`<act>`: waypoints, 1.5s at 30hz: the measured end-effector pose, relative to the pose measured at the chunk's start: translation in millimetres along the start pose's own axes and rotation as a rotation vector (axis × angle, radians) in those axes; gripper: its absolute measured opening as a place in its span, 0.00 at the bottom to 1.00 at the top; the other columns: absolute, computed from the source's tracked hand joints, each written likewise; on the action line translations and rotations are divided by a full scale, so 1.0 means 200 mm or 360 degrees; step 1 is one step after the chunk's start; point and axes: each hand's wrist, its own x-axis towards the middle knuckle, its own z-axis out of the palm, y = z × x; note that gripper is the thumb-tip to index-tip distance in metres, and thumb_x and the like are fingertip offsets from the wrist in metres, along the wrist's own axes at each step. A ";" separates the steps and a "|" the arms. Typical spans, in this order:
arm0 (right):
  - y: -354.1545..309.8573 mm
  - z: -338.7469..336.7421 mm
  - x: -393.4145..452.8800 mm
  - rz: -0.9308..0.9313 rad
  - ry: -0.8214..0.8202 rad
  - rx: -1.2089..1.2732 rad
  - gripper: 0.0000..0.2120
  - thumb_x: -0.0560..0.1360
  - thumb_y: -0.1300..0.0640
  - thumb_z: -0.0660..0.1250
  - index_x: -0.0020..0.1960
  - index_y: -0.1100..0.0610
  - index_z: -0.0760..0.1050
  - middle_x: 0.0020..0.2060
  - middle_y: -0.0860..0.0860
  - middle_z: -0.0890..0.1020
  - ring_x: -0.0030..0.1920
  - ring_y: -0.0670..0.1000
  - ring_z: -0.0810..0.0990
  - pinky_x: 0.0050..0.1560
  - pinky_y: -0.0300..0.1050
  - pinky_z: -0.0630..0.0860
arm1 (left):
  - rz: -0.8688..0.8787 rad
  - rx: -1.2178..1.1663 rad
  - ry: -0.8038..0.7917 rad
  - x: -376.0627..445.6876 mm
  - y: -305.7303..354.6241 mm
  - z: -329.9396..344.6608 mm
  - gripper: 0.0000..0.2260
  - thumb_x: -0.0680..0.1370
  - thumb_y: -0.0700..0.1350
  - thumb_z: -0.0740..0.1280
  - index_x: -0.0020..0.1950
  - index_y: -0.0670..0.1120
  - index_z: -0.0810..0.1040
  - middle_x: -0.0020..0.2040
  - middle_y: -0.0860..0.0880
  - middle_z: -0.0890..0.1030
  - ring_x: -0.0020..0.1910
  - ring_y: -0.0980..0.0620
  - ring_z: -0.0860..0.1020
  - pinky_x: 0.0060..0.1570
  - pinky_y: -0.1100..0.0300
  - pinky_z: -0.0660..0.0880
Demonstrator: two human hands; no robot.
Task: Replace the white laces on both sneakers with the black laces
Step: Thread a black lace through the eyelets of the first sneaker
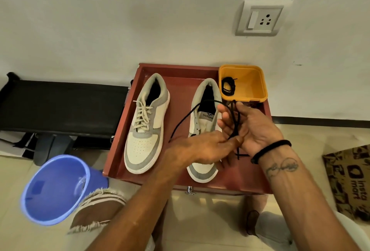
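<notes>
Above the right sneaker (202, 130), both hands grasp a black lace (192, 113): left hand (197, 150) pinching; right hand (246, 128) curled round it.

two sneakers (147, 126) lie side by side in a tray (180, 72), tub (252, 90) at its far-right corner.

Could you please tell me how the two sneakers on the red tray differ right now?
The left sneaker keeps its white laces tied; the right sneaker has none. A black lace, held by both hands, loops over the right sneaker only. Both are grey and white, toes toward the person.
</notes>
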 end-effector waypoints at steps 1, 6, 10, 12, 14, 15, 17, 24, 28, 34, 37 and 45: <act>-0.01 0.00 0.00 -0.0022 0.0006 0.0013 0.13 0.85 0.55 0.59 0.64 0.61 0.74 0.42 0.56 0.86 0.31 0.47 0.82 0.40 0.44 0.84 | -0.0065 -0.0040 0.0004 0.00 -0.01 -0.01 0.36 0.82 0.70 0.51 0.52 0.41 0.85 0.45 0.46 0.88 0.45 0.49 0.86 0.52 0.53 0.78; -0.05 0.00 -0.02 -0.0114 -0.0120 -0.0042 0.09 0.83 0.55 0.63 0.54 0.60 0.78 0.29 0.50 0.75 0.27 0.46 0.70 0.34 0.40 0.77 | -0.0011 -0.0136 0.0346 -0.02 -0.05 -0.13 0.37 0.71 0.78 0.62 0.51 0.44 0.83 0.43 0.47 0.87 0.43 0.50 0.87 0.58 0.44 0.81; -0.06 0.01 -0.06 -0.0151 -0.0223 -0.0266 0.10 0.82 0.53 0.66 0.53 0.59 0.80 0.27 0.48 0.70 0.23 0.43 0.63 0.35 0.40 0.71 | 0.0072 -0.0328 0.0210 -0.09 0.00 -0.18 0.28 0.74 0.69 0.66 0.61 0.48 0.81 0.50 0.45 0.87 0.46 0.50 0.86 0.58 0.50 0.82; -0.06 -0.01 -0.07 -0.0210 -0.0276 -0.0418 0.12 0.81 0.51 0.67 0.54 0.60 0.81 0.26 0.48 0.70 0.23 0.43 0.62 0.33 0.39 0.69 | 0.0162 -0.0654 0.0301 -0.11 0.01 -0.23 0.31 0.74 0.70 0.64 0.63 0.46 0.81 0.52 0.42 0.86 0.45 0.49 0.84 0.55 0.51 0.81; -0.06 -0.03 -0.06 -0.0236 -0.0384 -0.0552 0.15 0.78 0.50 0.69 0.55 0.62 0.80 0.27 0.49 0.70 0.24 0.44 0.61 0.32 0.40 0.70 | 0.0191 -0.1107 0.0574 -0.11 -0.01 -0.26 0.30 0.79 0.68 0.59 0.64 0.45 0.80 0.50 0.42 0.86 0.45 0.48 0.83 0.53 0.51 0.81; -0.05 -0.04 -0.06 -0.0243 -0.0425 -0.0658 0.17 0.77 0.50 0.69 0.56 0.64 0.80 0.28 0.50 0.71 0.24 0.44 0.62 0.33 0.40 0.71 | 0.0194 -0.1309 0.0737 -0.11 -0.02 -0.28 0.28 0.82 0.65 0.57 0.64 0.44 0.80 0.48 0.43 0.87 0.45 0.48 0.83 0.51 0.53 0.82; -0.05 -0.05 -0.06 -0.0272 -0.0457 -0.0953 0.19 0.78 0.52 0.69 0.56 0.68 0.78 0.31 0.53 0.77 0.26 0.47 0.68 0.36 0.42 0.75 | 0.0215 -0.1606 0.0990 -0.10 -0.04 -0.29 0.21 0.85 0.58 0.59 0.63 0.44 0.81 0.47 0.46 0.86 0.44 0.50 0.82 0.47 0.56 0.81; -0.03 -0.07 -0.02 -0.0780 -0.0155 -0.1730 0.09 0.81 0.53 0.68 0.49 0.56 0.84 0.44 0.50 0.87 0.44 0.48 0.85 0.52 0.48 0.82 | 0.0270 -0.1460 0.1144 -0.11 -0.06 -0.28 0.13 0.86 0.48 0.61 0.60 0.43 0.82 0.41 0.48 0.85 0.33 0.56 0.77 0.38 0.62 0.76; -0.06 -0.04 0.00 -0.0842 -0.0033 -0.0342 0.06 0.81 0.57 0.68 0.50 0.59 0.81 0.44 0.56 0.85 0.39 0.52 0.81 0.49 0.51 0.81 | 0.0157 -0.1023 0.0909 -0.07 -0.03 -0.20 0.11 0.87 0.43 0.60 0.64 0.41 0.79 0.42 0.45 0.87 0.34 0.55 0.80 0.38 0.61 0.77; -0.01 -0.06 0.03 -0.0729 0.0218 -0.0119 0.05 0.79 0.62 0.71 0.54 0.59 0.78 0.41 0.56 0.85 0.39 0.53 0.83 0.43 0.48 0.82 | 0.0193 -0.0991 0.0829 0.00 0.03 -0.06 0.10 0.88 0.45 0.57 0.65 0.49 0.75 0.47 0.46 0.88 0.44 0.49 0.87 0.50 0.53 0.80; 0.01 -0.04 0.03 -0.0818 0.0305 -0.0322 0.11 0.78 0.59 0.73 0.58 0.62 0.80 0.40 0.55 0.85 0.37 0.52 0.82 0.40 0.47 0.81 | 0.0151 -0.1063 0.0864 0.01 0.03 -0.05 0.08 0.88 0.45 0.56 0.63 0.49 0.73 0.48 0.47 0.88 0.47 0.49 0.87 0.55 0.49 0.82; -0.01 -0.01 -0.01 -0.1339 0.0464 -0.0686 0.05 0.77 0.58 0.74 0.52 0.57 0.84 0.38 0.51 0.85 0.31 0.48 0.80 0.36 0.41 0.79 | 0.0061 -0.1464 0.0838 0.01 0.02 -0.08 0.09 0.88 0.45 0.55 0.67 0.49 0.70 0.50 0.47 0.88 0.50 0.47 0.87 0.60 0.47 0.80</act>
